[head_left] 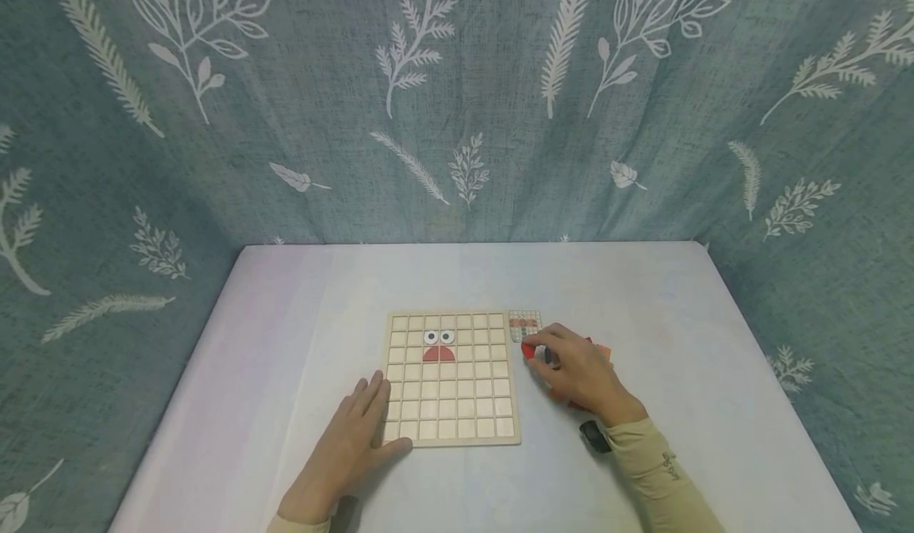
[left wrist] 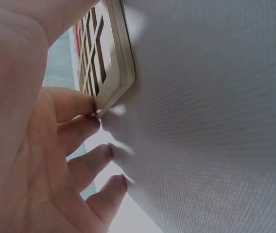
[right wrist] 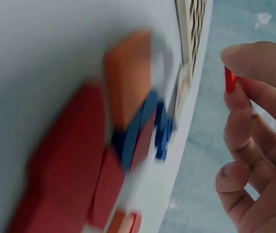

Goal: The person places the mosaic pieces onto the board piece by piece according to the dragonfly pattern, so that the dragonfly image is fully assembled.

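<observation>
A square wooden grid board (head_left: 457,414) lies on the table. Two eye tiles (head_left: 439,337) sit in its upper cells, with two red quarter-round tiles (head_left: 439,354) right below them. My left hand (head_left: 350,434) rests at the board's lower left corner, fingers straight along the side and thumb at the front edge; the left wrist view shows fingertips at the board's corner (left wrist: 121,82). Right of the board, my right hand (head_left: 578,366) pinches a small red tile (right wrist: 231,80) between thumb and fingers, raised above the table in the right wrist view.
A small pattern card (head_left: 524,323) lies against the board's upper right side. Under and around the right hand are loose pieces: an orange block (right wrist: 128,77), a large red block (right wrist: 70,160) and several blue pieces (right wrist: 162,131). A patterned curtain (head_left: 464,105) surrounds the table.
</observation>
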Motion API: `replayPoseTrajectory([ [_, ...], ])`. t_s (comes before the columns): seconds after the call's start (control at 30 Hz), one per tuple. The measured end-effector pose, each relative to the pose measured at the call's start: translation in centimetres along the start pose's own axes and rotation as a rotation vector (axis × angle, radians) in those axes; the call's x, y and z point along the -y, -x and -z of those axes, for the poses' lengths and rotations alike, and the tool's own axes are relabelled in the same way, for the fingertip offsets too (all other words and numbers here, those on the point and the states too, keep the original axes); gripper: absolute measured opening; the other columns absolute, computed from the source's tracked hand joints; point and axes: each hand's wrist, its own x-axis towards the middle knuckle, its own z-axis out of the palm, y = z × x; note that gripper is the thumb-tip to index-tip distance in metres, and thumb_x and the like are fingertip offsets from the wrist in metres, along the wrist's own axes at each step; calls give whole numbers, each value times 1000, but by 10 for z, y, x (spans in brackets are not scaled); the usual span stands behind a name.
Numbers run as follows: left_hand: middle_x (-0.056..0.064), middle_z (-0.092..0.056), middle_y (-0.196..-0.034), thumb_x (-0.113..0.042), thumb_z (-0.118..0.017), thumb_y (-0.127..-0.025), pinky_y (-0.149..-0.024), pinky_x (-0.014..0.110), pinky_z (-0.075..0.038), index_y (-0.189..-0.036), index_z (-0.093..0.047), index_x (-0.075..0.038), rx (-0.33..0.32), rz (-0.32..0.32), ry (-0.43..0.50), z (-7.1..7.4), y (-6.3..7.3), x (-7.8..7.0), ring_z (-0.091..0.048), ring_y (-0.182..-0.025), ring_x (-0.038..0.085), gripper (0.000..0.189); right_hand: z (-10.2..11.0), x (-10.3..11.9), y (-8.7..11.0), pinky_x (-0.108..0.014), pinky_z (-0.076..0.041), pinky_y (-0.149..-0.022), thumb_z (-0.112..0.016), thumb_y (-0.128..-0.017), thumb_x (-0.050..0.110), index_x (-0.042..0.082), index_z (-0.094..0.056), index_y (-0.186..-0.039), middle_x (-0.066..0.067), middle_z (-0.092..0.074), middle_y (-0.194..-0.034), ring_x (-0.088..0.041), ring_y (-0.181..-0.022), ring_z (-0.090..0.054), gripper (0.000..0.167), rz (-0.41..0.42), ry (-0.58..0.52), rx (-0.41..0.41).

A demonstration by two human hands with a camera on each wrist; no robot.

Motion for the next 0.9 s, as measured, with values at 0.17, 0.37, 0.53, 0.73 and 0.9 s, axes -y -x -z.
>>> replayPoseTrajectory([
  [0.17, 20, -29, -163, -56, -72, -88, -119, 60, -25, -154, -36, 3, 4, -10, 2, 3, -1, -1, -25, -149, 45, 96, -10, 16, -11, -24, -49, -58, -84, -83, 14, 15, -75, -114, -4, -70, -112, -16, -80, -66, 32, 91, -7, -36],
  [0.37, 23, -33, -160, -51, -76, -86, -117, 62, -28, -152, -39, 5, -45, -46, -2, 6, -1, -3, -29, -146, 47, 94, -20, 33, -20, -30, -59, -70, -85, -82, 15, 16, -76, -113, -1, -70, -109, -20, -94, -71, 32, 144, 3, -37],
  [0.53, 23, -34, -160, -52, -76, -86, -117, 61, -28, -152, -40, 5, -56, -48, -7, 5, -1, -2, -30, -146, 47, 93, -28, 45, -29, -30, -60, -74, -85, -82, 15, 15, -76, -114, 0, -69, -105, -17, -91, -69, 33, 195, -2, -36],
  [0.73, 22, -34, -160, -54, -73, -88, -118, 60, -28, -152, -41, 4, -27, -42, 9, 3, 1, 1, -29, -147, 46, 93, -37, 57, -36, -23, -56, -67, -83, -84, 16, 16, -76, -114, 2, -69, -103, -11, -81, -65, 31, 216, 1, -7],
  [0.9, 23, -33, -160, -55, -72, -89, -118, 60, -27, -153, -39, 5, -15, -39, 7, 1, 1, 2, -28, -147, 46, 94, -46, 63, -40, -24, -59, -74, -82, -85, 18, 16, -77, -113, 3, -70, -103, -10, -86, -67, 28, 229, -6, 25],
])
